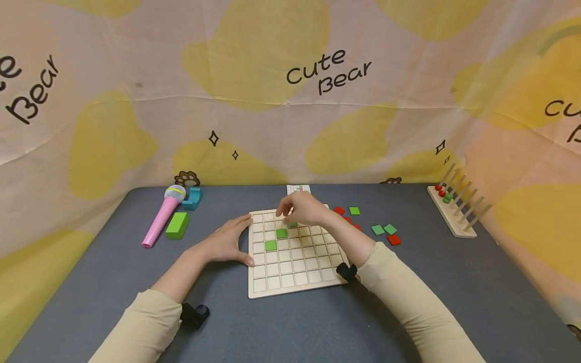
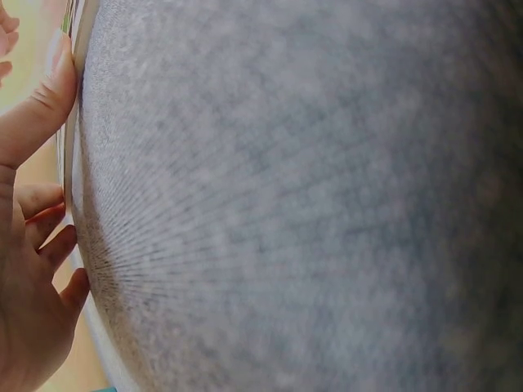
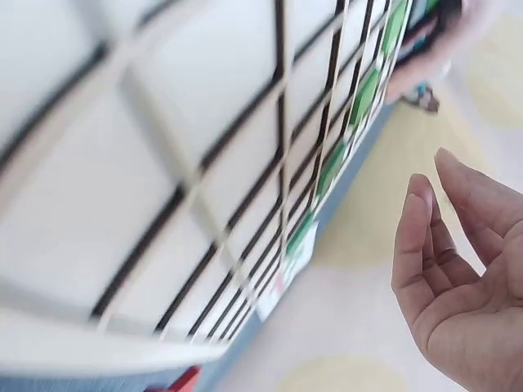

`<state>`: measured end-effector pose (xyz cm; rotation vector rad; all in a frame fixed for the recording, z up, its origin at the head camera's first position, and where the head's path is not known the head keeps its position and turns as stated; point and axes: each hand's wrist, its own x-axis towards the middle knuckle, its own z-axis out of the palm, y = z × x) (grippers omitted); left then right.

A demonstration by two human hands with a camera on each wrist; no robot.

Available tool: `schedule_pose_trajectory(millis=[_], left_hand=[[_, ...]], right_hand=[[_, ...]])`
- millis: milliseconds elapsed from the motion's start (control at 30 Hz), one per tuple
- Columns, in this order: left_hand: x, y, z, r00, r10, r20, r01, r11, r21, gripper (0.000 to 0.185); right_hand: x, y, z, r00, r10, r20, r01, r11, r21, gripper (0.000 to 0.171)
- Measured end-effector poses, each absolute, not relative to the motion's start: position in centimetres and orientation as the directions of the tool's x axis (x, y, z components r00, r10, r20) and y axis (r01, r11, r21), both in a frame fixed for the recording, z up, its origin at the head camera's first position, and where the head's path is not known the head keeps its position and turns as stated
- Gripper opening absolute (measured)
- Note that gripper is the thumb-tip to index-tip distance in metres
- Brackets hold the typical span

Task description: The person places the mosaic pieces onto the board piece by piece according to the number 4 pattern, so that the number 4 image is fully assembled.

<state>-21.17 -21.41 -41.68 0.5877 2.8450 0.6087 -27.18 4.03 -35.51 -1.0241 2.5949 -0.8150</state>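
A pale wooden grid board (image 1: 290,280) lies on the table, with green square tiles (image 1: 271,245) set in a diagonal line of its cells. My left hand (image 1: 225,241) rests along the board's left edge, thumb and fingers spread; the left wrist view shows the fingertips (image 2: 75,286) against that edge. Over the far part of the board hovers my right hand (image 1: 303,207). In the right wrist view its thumb and bent fingers stand apart, with nothing seen between them. A small printed grid card (image 1: 298,189) lies behind the board, partly hidden by the right hand.
Loose red tiles (image 1: 394,240) and green tiles (image 1: 354,210) lie right of the board. A peg rack (image 1: 454,214) with red and green beads stands far right. At left are a pink toy microphone (image 1: 161,218), a green block (image 1: 177,225) and a teal curved block (image 1: 192,198).
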Motion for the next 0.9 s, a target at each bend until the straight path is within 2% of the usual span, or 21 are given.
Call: schedule_pose_trajectory(millis=[333, 667, 900], left_hand=[[-21.2, -21.3, -41.6, -0.907, 0.412, -0.087, 0.342, 0.841, 0.42, 0.12], [-21.1, -21.3, -41.6, -0.908, 0.409, -0.088, 0.337, 0.839, 0.428, 0.12], [-21.0, -21.2, -41.6, -0.91, 0.405, -0.088, 0.333, 0.842, 0.425, 0.12]], right_hand=[[-29.3, 10.5, -35.1, -0.84, -0.543, -0.013, -0.414, 0.655, -0.632, 0.024], [-30.8, 17.1, -35.6, -0.88, -0.475, 0.008, -0.371, 0.677, -0.636, 0.028], [-31.0, 21.5, -36.2, -0.9, -0.433, -0.053, -0.311, 0.722, -0.618, 0.03]])
